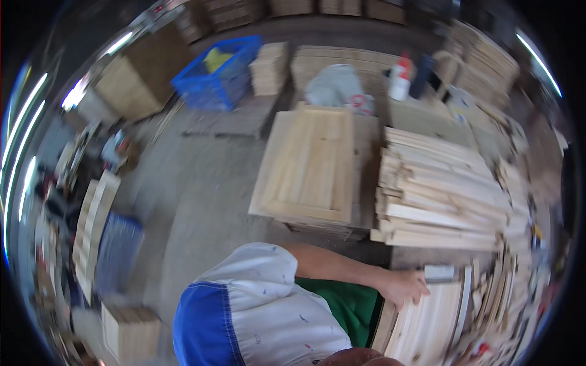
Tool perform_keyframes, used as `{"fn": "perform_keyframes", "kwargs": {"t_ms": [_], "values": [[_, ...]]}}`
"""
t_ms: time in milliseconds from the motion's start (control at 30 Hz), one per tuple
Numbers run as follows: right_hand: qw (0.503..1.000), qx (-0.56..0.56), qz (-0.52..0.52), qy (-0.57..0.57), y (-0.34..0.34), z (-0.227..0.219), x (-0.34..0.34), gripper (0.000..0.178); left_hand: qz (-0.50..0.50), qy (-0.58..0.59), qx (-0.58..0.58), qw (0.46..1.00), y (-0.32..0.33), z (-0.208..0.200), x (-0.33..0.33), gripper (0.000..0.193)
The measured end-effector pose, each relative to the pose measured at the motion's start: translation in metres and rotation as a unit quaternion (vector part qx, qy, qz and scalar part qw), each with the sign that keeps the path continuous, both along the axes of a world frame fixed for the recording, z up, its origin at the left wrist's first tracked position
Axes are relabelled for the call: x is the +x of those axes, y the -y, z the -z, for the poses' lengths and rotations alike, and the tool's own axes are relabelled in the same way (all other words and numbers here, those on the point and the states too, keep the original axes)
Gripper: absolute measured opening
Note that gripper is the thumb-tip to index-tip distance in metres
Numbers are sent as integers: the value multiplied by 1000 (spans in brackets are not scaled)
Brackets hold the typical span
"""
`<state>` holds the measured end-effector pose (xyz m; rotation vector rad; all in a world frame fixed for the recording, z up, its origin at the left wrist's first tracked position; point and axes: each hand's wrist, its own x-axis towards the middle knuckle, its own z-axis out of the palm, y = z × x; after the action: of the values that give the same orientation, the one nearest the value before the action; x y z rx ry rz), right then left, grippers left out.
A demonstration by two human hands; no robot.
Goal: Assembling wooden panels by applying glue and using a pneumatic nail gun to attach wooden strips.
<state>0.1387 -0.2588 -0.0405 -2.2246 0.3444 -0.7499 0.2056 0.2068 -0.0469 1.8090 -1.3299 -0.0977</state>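
Note:
My left arm reaches across to the right, and my left hand (404, 288) lies at the far left corner of a pale wooden panel (421, 326). Its fingers bend over the panel's end and look closed on it. Just beyond that end lies a small light-grey block (439, 272). A narrow pale strip (464, 299) runs along the panel's right side. Near the bottom edge, a blurred red object (482, 349) shows beside a skin-toned patch that may be my right hand; its fingers cannot be made out.
Stacked framed wooden panels (311, 165) stand ahead. Piled wooden slats (442, 189) lie to their right, with loose thin strips (497, 293) nearer. Farther off are a blue crate (217, 73), a grey-white bag (336, 85) and a white bottle with red top (400, 79). Wooden pieces (94, 226) stand left.

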Motion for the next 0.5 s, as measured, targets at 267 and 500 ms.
{"fn": "perform_keyframes", "kwargs": {"t_ms": [267,500], "values": [[991,32,126,-19,-59,-11,13,64,-26,-33,13,999,0,3,11,49],[994,102,-48,-13,-116,-41,-1,86,-40,-3,65,997,-1,-4,1,46]]}}
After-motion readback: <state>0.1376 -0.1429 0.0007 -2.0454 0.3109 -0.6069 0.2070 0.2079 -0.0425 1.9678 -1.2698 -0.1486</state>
